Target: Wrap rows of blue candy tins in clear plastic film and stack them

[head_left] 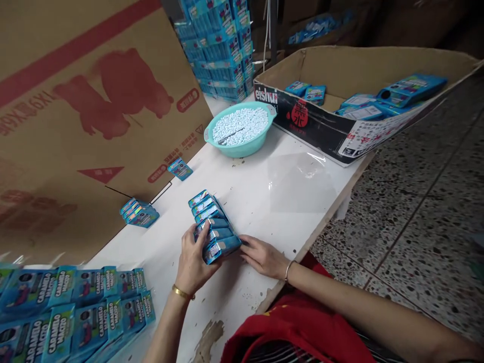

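Head cam: you hold a row of blue packs [221, 234] on the white tabletop [253, 206], your L hand [194, 259] w/ fingers closed over the near packs; your R hand [262, 258] has fingers narrow at the row's R corner, though whether they grip, can't tell; beyond sits a teal bowl [242, 150] of pale pellets [245, 123], btwn lg. cardboard box [124, 146] & open carton [325, 133]; more packs [88, 322] stand lower L
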Motion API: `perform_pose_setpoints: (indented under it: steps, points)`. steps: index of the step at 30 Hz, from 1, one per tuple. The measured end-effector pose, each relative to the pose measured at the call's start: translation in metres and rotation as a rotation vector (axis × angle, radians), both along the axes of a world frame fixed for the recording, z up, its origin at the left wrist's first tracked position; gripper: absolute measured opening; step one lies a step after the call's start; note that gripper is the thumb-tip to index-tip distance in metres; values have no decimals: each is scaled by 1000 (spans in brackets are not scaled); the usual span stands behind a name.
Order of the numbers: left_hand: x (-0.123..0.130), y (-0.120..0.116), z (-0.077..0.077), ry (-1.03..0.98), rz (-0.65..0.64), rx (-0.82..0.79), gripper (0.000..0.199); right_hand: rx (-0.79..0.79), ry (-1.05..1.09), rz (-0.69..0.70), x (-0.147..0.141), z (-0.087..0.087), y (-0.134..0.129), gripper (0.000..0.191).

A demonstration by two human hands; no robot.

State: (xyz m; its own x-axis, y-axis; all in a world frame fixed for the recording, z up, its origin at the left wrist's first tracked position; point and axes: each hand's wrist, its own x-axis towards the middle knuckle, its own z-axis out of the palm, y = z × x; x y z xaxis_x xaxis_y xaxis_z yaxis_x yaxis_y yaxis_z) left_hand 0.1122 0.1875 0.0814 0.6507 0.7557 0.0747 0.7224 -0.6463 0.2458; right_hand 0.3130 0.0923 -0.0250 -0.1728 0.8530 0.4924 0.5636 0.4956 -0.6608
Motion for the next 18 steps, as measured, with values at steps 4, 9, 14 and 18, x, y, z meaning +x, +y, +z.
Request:
perform_pose_setpoints:
  steps: [4, 9, 14, 18]
  points:
    - [9, 0, 8, 97, 15, -23, 93, 86, 108, -45, 2, -1, -3, 28]
    - [5, -2, -1, 148, -24, -3, 91, 8, -90, -30, 4, 3, 1, 55]
    - [0, -4, -9, 148, -115, -22, 84, -7, -256, -22, 2, -3, 5, 54]
    - [1, 7, -2, 151, -230, -42, 82, -46, -328, -43, 0, -6, 7, 53]
